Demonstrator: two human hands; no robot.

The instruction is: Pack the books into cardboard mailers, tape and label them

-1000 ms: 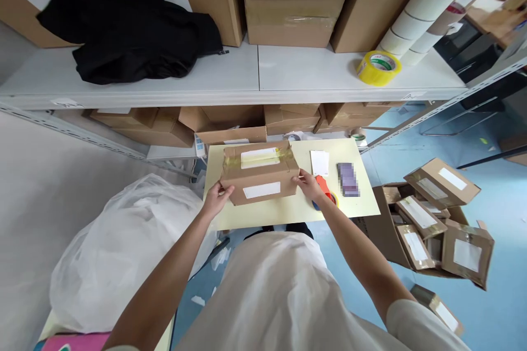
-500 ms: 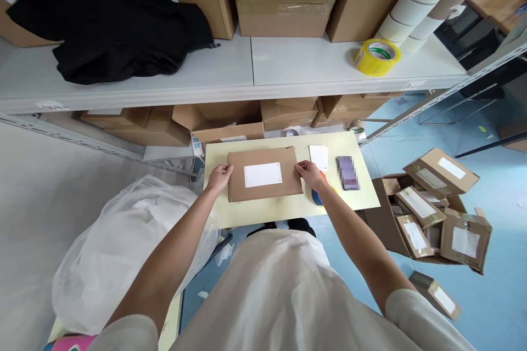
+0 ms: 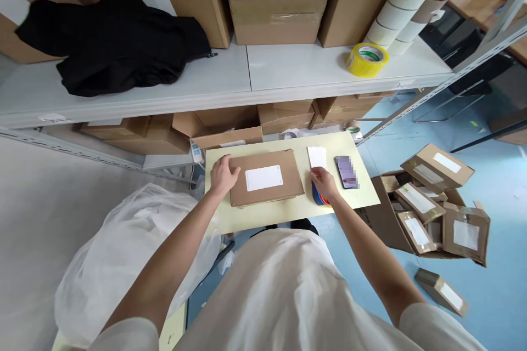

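Note:
A closed brown cardboard box (image 3: pixel 267 194) with a white label (image 3: pixel 264 177) lies flat on the small pale-yellow table (image 3: pixel 247 222). My left hand (image 3: pixel 223 175) is at the box's left end, its fingers bent round the far corner and the thumb by the top edge. To the right of the box, my right hand (image 3: pixel 324 183) has its fingers curled over a blue and red tape dispenser (image 3: pixel 318 196), mostly hidden under the hand. White paper slips (image 3: pixel 317 157) lie just beyond those fingers. A phone (image 3: pixel 346 172) with a blurred screen rests farther right.
Behind the table stands a grey shelf (image 3: pixel 288 68) with cartons, a black garment (image 3: pixel 123 44) and a yellow tape roll (image 3: pixel 368 60). A large open carton (image 3: pixel 385 225) of labelled boxes sits on the floor at right. At left is a white plastic bag (image 3: pixel 132 263).
My right hand has left the box's right edge and moved right onto the tape dispenser. My left hand has shifted slightly farther over the box's left end. The view has tilted a little.

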